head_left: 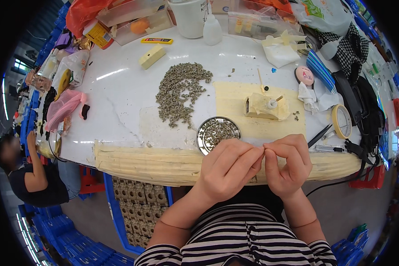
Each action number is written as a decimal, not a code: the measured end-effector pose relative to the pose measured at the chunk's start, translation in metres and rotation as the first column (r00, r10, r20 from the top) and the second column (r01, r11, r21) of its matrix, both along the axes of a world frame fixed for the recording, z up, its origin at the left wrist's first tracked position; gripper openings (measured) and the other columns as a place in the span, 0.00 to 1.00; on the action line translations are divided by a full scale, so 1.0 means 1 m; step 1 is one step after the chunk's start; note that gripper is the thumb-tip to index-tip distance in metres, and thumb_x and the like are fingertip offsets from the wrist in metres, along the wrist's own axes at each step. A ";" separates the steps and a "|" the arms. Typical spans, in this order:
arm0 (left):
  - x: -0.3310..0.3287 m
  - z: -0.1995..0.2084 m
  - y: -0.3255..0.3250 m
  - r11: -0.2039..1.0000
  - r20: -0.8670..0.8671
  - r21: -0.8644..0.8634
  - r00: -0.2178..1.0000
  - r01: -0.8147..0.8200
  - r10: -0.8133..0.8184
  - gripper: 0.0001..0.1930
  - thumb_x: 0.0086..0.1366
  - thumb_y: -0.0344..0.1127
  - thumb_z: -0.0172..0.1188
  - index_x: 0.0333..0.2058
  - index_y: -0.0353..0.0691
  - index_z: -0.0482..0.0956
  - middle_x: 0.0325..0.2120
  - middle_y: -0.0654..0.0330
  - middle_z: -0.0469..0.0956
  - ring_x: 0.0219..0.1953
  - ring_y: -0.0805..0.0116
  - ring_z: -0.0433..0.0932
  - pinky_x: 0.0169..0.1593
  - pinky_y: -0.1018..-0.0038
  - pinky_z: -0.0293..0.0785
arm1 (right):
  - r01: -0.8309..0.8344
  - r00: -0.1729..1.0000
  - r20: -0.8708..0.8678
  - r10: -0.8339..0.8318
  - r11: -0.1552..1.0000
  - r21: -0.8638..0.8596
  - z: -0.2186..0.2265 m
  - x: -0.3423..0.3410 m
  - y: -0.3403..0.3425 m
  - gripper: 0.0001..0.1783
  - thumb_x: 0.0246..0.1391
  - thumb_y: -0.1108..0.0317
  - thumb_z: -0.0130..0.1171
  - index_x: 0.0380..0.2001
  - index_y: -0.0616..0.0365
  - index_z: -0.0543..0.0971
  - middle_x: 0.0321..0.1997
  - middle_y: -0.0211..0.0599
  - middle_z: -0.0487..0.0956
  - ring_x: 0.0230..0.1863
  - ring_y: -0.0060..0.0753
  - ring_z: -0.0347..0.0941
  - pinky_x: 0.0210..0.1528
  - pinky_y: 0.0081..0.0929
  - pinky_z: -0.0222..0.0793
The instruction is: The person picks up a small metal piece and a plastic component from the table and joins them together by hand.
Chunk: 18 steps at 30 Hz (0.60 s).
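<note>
A white tabletop (pixel 119 97), its near edge bound in pale tape (pixel 142 162), spreads across a crowded workroom, where stacked blue crates (pixel 64 235) cover the floor at lower left and one co-worker (pixel 42 184) in a dark top is at the far left. One heap of small grey parts (pixel 173 84) — too many to count — lies mid-table; one round metal dish (pixel 203 142) nearer the edge holds more. One tape roll (pixel 335 122) stands out at right. Beside the dish, two hands meet: left hand (pixel 228 170) and right hand (pixel 290 166), each grip pinched together at the fingertips; whether anything is clamped there, I cannot tell.
</note>
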State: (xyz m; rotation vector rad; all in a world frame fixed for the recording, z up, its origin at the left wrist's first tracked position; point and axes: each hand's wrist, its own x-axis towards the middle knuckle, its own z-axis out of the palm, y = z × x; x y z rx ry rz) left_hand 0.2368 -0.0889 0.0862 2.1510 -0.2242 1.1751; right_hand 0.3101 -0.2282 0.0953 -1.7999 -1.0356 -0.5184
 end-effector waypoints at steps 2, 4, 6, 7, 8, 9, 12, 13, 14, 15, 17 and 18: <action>0.001 0.001 0.000 0.999 0.004 0.028 1.000 -0.016 0.016 0.13 0.48 0.21 0.72 0.34 0.35 0.82 0.28 0.59 0.78 0.28 0.63 0.78 0.30 0.73 0.74 | 0.018 0.999 0.027 -0.018 1.000 -0.002 0.001 -0.001 0.001 0.08 0.42 0.79 0.68 0.28 0.59 0.82 0.28 0.34 0.79 0.27 0.33 0.72 0.29 0.27 0.65; 0.001 0.000 -0.001 0.999 0.005 0.046 1.000 -0.024 0.024 0.13 0.48 0.22 0.72 0.35 0.35 0.82 0.28 0.59 0.78 0.27 0.63 0.78 0.30 0.73 0.74 | 0.027 0.999 0.036 -0.027 1.000 -0.003 0.001 -0.002 0.001 0.08 0.42 0.79 0.68 0.28 0.59 0.82 0.28 0.34 0.79 0.27 0.33 0.72 0.29 0.26 0.65; 0.001 0.000 -0.001 0.998 0.010 0.056 1.000 -0.031 0.030 0.13 0.48 0.22 0.72 0.35 0.35 0.83 0.28 0.59 0.78 0.27 0.63 0.78 0.30 0.73 0.74 | 0.021 0.999 0.034 -0.021 1.000 0.000 0.001 -0.001 0.000 0.07 0.42 0.79 0.68 0.28 0.59 0.82 0.28 0.35 0.79 0.27 0.33 0.72 0.30 0.26 0.66; 0.000 0.001 -0.001 0.999 0.002 0.048 1.000 -0.017 0.017 0.13 0.48 0.22 0.72 0.35 0.35 0.83 0.29 0.59 0.79 0.28 0.63 0.78 0.30 0.73 0.74 | -0.015 0.998 -0.053 0.015 1.000 0.011 0.001 -0.001 -0.001 0.06 0.44 0.79 0.67 0.28 0.60 0.81 0.28 0.35 0.79 0.27 0.33 0.72 0.30 0.25 0.66; -0.001 0.002 -0.001 0.999 -0.006 0.037 1.000 -0.001 0.001 0.13 0.48 0.22 0.71 0.35 0.35 0.83 0.29 0.59 0.79 0.28 0.64 0.78 0.30 0.74 0.75 | -0.048 0.989 -0.140 0.050 0.999 0.023 -0.001 0.000 -0.004 0.05 0.45 0.78 0.67 0.28 0.60 0.81 0.28 0.35 0.79 0.27 0.32 0.72 0.30 0.25 0.66; -0.001 0.003 -0.001 1.000 -0.013 0.025 1.000 0.015 -0.015 0.13 0.48 0.22 0.71 0.35 0.35 0.83 0.29 0.59 0.79 0.28 0.64 0.79 0.31 0.74 0.75 | -0.079 0.971 -0.225 0.086 0.996 0.038 -0.001 0.001 -0.007 0.04 0.47 0.78 0.66 0.27 0.61 0.81 0.28 0.36 0.79 0.27 0.32 0.72 0.30 0.25 0.66; -0.004 0.003 0.002 0.997 -0.030 -0.002 0.996 0.082 -0.082 0.13 0.49 0.21 0.71 0.35 0.36 0.83 0.30 0.59 0.80 0.30 0.64 0.79 0.32 0.74 0.75 | -0.218 0.848 -0.467 0.250 0.968 0.121 0.001 0.004 -0.010 0.02 0.52 0.77 0.63 0.28 0.62 0.79 0.28 0.37 0.78 0.28 0.30 0.71 0.31 0.23 0.66; -0.005 0.003 0.002 0.995 -0.031 -0.017 0.995 0.093 -0.094 0.13 0.49 0.21 0.71 0.35 0.36 0.83 0.31 0.59 0.80 0.30 0.65 0.79 0.32 0.74 0.75 | -0.240 0.829 -0.485 0.278 0.961 0.140 0.000 0.004 -0.011 0.02 0.53 0.77 0.63 0.28 0.63 0.79 0.28 0.37 0.78 0.28 0.30 0.70 0.31 0.23 0.66; -0.006 0.003 0.003 0.994 -0.032 -0.030 0.994 0.104 -0.105 0.13 0.49 0.21 0.71 0.35 0.36 0.83 0.31 0.59 0.80 0.30 0.65 0.79 0.32 0.74 0.75 | -0.262 0.808 -0.502 0.307 0.952 0.161 0.000 0.004 -0.010 0.03 0.54 0.76 0.62 0.28 0.63 0.78 0.28 0.36 0.78 0.28 0.29 0.70 0.31 0.22 0.65; -0.006 0.004 0.004 0.992 -0.033 -0.044 0.993 0.116 -0.117 0.13 0.49 0.21 0.71 0.35 0.36 0.83 0.31 0.59 0.81 0.31 0.65 0.79 0.33 0.74 0.75 | -0.282 0.786 -0.518 0.336 0.942 0.183 -0.001 0.004 -0.010 0.03 0.55 0.76 0.61 0.28 0.63 0.78 0.29 0.36 0.77 0.28 0.29 0.70 0.31 0.22 0.65; -0.006 0.004 0.003 0.992 -0.038 -0.047 0.992 0.117 -0.119 0.14 0.48 0.22 0.72 0.36 0.36 0.83 0.31 0.59 0.81 0.30 0.65 0.79 0.33 0.74 0.75 | -0.282 0.787 -0.519 0.333 0.943 0.177 -0.003 0.003 -0.011 0.03 0.55 0.76 0.62 0.29 0.63 0.78 0.29 0.37 0.77 0.28 0.30 0.70 0.30 0.23 0.66; -0.006 0.004 0.003 0.992 -0.040 -0.047 0.992 0.118 -0.120 0.14 0.48 0.22 0.72 0.36 0.36 0.83 0.31 0.59 0.81 0.30 0.65 0.79 0.33 0.74 0.75 | -0.281 0.788 -0.519 0.332 0.943 0.176 -0.003 0.003 -0.011 0.03 0.54 0.76 0.62 0.29 0.63 0.77 0.29 0.37 0.77 0.28 0.30 0.70 0.30 0.23 0.66</action>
